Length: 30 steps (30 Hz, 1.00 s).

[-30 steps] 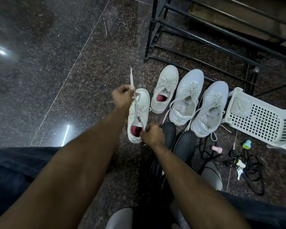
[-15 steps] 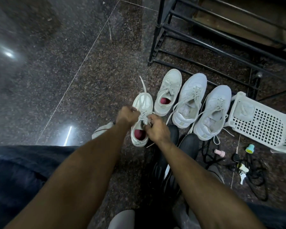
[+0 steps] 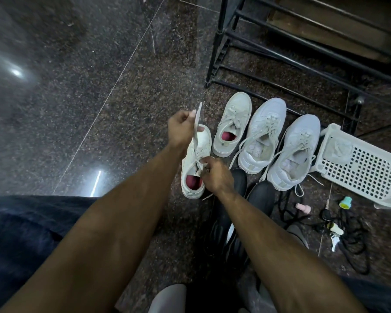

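Two hands work on one white sneaker (image 3: 202, 141) standing on the floor. The left hand (image 3: 180, 127) pinches the free end of its lace (image 3: 198, 118), held raised above the toe, and the right hand (image 3: 215, 175) pinches the lace at the tongue. Three more white sneakers (image 3: 262, 132) stand in a row just right of it, four in all. Two black shoes (image 3: 263, 195) lie by the right wrist. One white basket (image 3: 339, 145) lies tipped beyond them, near one black rack (image 3: 215, 53).
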Each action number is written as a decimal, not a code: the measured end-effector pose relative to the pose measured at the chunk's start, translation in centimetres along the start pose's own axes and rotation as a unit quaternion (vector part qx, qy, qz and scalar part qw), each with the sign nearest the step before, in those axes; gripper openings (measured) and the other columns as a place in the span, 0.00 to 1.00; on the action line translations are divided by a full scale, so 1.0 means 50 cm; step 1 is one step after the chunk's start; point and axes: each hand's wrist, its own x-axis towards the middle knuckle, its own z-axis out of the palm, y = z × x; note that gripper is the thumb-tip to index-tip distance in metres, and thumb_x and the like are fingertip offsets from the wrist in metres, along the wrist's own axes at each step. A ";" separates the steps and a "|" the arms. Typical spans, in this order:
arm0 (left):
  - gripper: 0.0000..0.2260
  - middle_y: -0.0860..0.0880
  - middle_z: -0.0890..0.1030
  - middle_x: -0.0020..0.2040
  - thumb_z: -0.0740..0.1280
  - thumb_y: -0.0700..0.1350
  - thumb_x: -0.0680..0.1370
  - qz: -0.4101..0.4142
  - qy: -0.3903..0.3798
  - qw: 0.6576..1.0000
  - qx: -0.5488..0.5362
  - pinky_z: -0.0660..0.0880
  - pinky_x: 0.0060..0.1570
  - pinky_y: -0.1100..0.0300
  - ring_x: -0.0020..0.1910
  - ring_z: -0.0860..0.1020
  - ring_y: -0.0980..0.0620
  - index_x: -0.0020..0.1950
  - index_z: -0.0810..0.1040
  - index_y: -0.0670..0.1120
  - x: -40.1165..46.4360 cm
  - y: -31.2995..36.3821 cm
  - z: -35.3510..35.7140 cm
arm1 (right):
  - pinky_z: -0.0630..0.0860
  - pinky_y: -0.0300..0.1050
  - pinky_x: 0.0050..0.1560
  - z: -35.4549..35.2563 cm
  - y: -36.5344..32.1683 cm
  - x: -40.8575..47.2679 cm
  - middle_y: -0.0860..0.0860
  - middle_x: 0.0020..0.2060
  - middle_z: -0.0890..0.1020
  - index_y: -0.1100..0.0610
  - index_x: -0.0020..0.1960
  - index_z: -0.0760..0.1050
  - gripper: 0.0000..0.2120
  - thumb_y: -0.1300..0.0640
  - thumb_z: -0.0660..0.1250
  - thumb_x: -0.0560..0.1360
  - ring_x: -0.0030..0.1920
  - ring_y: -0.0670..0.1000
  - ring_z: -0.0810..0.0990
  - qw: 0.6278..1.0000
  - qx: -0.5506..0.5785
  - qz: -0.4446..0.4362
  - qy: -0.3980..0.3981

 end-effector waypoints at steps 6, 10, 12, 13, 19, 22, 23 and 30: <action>0.06 0.46 0.79 0.37 0.65 0.38 0.79 -0.037 0.007 0.999 0.014 0.75 0.41 0.57 0.37 0.76 0.51 0.42 0.76 0.45 -0.005 -0.003 0.010 | 0.75 0.53 0.53 -0.003 -0.012 0.003 0.56 0.59 0.75 0.51 0.63 0.74 0.16 0.57 0.63 0.76 0.59 0.59 0.76 0.999 -0.053 -0.002 -0.009; 0.05 0.47 0.83 0.44 0.64 0.43 0.69 -0.111 0.071 0.981 0.145 0.79 0.54 0.47 0.46 0.81 0.46 0.39 0.79 0.51 -0.017 -0.095 -0.040 | 0.76 0.48 0.50 -0.014 -0.017 0.023 0.52 0.50 0.77 0.49 0.41 0.77 0.05 0.57 0.67 0.73 0.49 0.54 0.77 0.999 0.037 -0.002 -0.021; 0.08 0.46 0.84 0.45 0.63 0.40 0.69 -0.133 0.043 0.971 0.195 0.78 0.55 0.49 0.49 0.81 0.42 0.36 0.79 0.51 -0.041 -0.128 -0.062 | 0.78 0.47 0.47 -0.028 -0.020 0.035 0.52 0.43 0.80 0.50 0.34 0.76 0.10 0.61 0.67 0.71 0.45 0.54 0.79 0.994 0.084 0.027 -0.070; 0.09 0.46 0.84 0.44 0.64 0.38 0.71 -0.132 0.013 0.967 0.217 0.78 0.54 0.52 0.49 0.81 0.43 0.36 0.79 0.51 -0.057 -0.138 -0.067 | 0.79 0.47 0.43 -0.037 -0.020 0.039 0.53 0.41 0.80 0.51 0.34 0.76 0.10 0.63 0.66 0.71 0.43 0.53 0.79 0.989 0.100 0.044 -0.096; 0.08 0.49 0.82 0.45 0.68 0.40 0.70 -0.035 -0.130 0.921 0.366 0.77 0.50 0.56 0.47 0.80 0.47 0.42 0.76 0.54 -0.097 -0.162 -0.067 | 0.70 0.39 0.31 -0.062 0.000 0.031 0.48 0.33 0.73 0.52 0.40 0.73 0.09 0.63 0.61 0.76 0.30 0.45 0.70 0.932 0.258 0.153 -0.204; 0.04 0.48 0.82 0.45 0.72 0.41 0.72 -0.013 -0.124 0.920 0.371 0.77 0.50 0.56 0.47 0.80 0.48 0.45 0.79 0.48 -0.093 -0.168 -0.060 | 0.65 0.38 0.28 -0.054 0.015 0.021 0.48 0.29 0.73 0.52 0.39 0.72 0.11 0.64 0.60 0.78 0.28 0.45 0.69 0.919 0.319 0.147 -0.181; 0.04 0.48 0.82 0.43 0.72 0.40 0.72 -0.018 -0.111 0.930 0.350 0.76 0.50 0.56 0.46 0.80 0.49 0.44 0.79 0.47 -0.091 -0.171 -0.058 | 0.63 0.38 0.27 -0.050 0.021 0.018 0.49 0.29 0.72 0.53 0.40 0.72 0.11 0.64 0.60 0.78 0.28 0.45 0.69 0.912 0.343 0.145 -0.172; 0.04 0.48 0.81 0.35 0.71 0.40 0.72 -0.079 -0.066 0.958 0.266 0.73 0.44 0.58 0.38 0.77 0.50 0.38 0.80 0.47 -0.078 -0.181 -0.067 | 0.59 0.35 0.23 -0.040 0.021 -0.005 0.52 0.32 0.76 0.55 0.44 0.70 0.10 0.70 0.59 0.75 0.22 0.45 0.65 0.842 0.496 0.151 -0.148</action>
